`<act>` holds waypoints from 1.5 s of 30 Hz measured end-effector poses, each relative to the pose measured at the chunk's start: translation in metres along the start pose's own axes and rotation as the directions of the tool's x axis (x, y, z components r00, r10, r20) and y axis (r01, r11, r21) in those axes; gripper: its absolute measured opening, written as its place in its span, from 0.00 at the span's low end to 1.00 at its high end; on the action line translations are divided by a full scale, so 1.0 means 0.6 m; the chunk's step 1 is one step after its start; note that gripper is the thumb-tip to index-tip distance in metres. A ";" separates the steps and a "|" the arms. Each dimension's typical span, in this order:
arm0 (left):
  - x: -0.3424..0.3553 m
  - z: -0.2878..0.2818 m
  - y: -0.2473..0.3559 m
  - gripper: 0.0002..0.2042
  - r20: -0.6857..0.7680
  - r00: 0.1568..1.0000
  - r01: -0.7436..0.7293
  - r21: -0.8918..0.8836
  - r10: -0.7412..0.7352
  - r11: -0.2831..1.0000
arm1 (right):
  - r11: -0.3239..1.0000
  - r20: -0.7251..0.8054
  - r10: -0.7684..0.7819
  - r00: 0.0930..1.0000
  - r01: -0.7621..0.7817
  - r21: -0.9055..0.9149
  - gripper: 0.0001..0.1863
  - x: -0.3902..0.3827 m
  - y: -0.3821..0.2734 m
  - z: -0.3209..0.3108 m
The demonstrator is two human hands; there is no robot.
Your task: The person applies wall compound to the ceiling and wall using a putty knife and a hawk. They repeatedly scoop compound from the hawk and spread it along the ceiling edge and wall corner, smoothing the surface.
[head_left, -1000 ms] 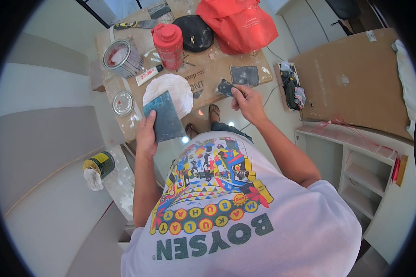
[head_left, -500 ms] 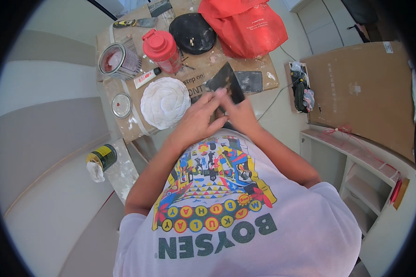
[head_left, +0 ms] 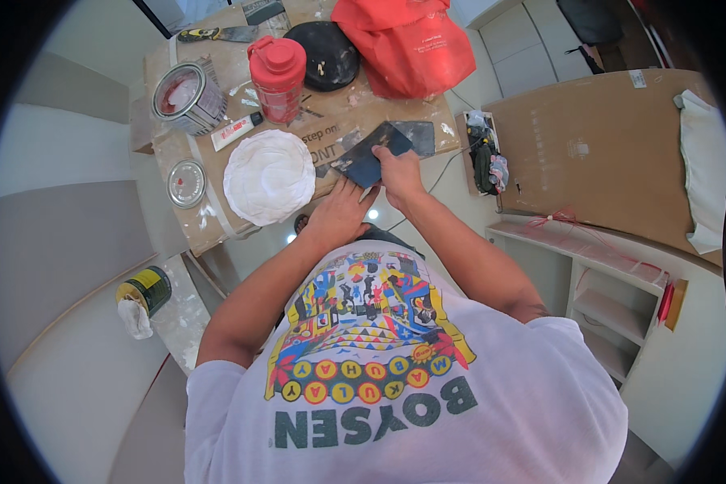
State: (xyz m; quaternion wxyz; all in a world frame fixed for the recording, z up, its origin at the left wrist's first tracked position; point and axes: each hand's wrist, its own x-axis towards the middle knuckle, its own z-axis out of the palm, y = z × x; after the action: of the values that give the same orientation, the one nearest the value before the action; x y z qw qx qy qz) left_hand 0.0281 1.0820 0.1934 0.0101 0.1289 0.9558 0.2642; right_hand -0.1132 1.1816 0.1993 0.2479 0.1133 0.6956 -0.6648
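My right hand (head_left: 398, 171) grips a dark, smudged sheet that looks like sandpaper (head_left: 361, 168), thumb on top and the other fingers mostly hidden. The sheet lies tilted over the near edge of the cardboard-covered table, partly over a second dark piece (head_left: 422, 137). My left hand (head_left: 340, 211) is stretched out at the table edge, its fingertips by the sheet's lower corner. A round white cloth pad (head_left: 269, 177) lies to the left of the hands.
On the cardboard (head_left: 319, 125) stand a red shaker bottle (head_left: 278, 81), an open paint can (head_left: 189, 98), a white tube (head_left: 235, 131), a round lid (head_left: 187, 184), a putty knife (head_left: 218, 35), a black pouch (head_left: 324, 56) and a red bag (head_left: 407, 48). A cable (head_left: 436, 181) trails down right.
The dark sheet has come down from a raised tilt to lie flatter on the table edge. My hands have moved apart, the left one lower and stretched out. The view has shifted slightly.
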 end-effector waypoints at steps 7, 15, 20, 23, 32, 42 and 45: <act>-0.003 0.003 -0.002 0.39 0.001 1.000 0.000 0.039 0.000 0.999 | 0.990 -0.005 0.080 0.997 -0.080 -0.118 0.13 0.021 -0.035 0.023; -0.002 0.009 -0.012 0.35 -0.010 1.000 -0.023 0.023 0.023 0.999 | 0.987 -0.030 0.052 0.998 -0.056 -0.149 0.14 0.011 -0.058 0.029; 0.000 0.015 -0.015 0.34 0.028 0.999 -0.020 0.029 0.019 0.999 | 0.971 -0.021 0.044 0.999 -0.048 -0.233 0.14 0.022 -0.065 0.028; 0.000 0.017 -0.016 0.34 -0.036 0.999 -0.036 0.038 0.037 0.999 | 0.970 -0.023 0.079 0.997 -0.082 -0.229 0.14 0.026 -0.070 0.032; -0.001 0.029 -0.017 0.31 -0.004 1.000 -0.004 0.001 0.004 1.000 | 0.961 -0.027 0.043 0.999 -0.049 -0.271 0.12 0.000 -0.058 0.027; -0.004 0.048 -0.019 0.19 -0.158 0.986 -0.043 0.025 0.047 0.999 | 0.973 0.094 0.054 0.994 -0.032 -0.229 0.14 -0.007 -0.042 0.033; -0.003 0.059 -0.022 0.18 -0.006 0.997 0.074 -0.129 -0.075 0.989 | 0.973 0.036 0.119 0.992 -0.109 -0.201 0.14 -0.018 -0.021 0.017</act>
State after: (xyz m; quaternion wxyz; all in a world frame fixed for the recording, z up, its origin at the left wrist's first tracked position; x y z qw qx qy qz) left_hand 0.0296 1.0884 0.1561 0.0231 0.0908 0.9410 0.3252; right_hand -0.1081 1.1724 0.2159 0.3121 0.1119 0.7447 -0.5792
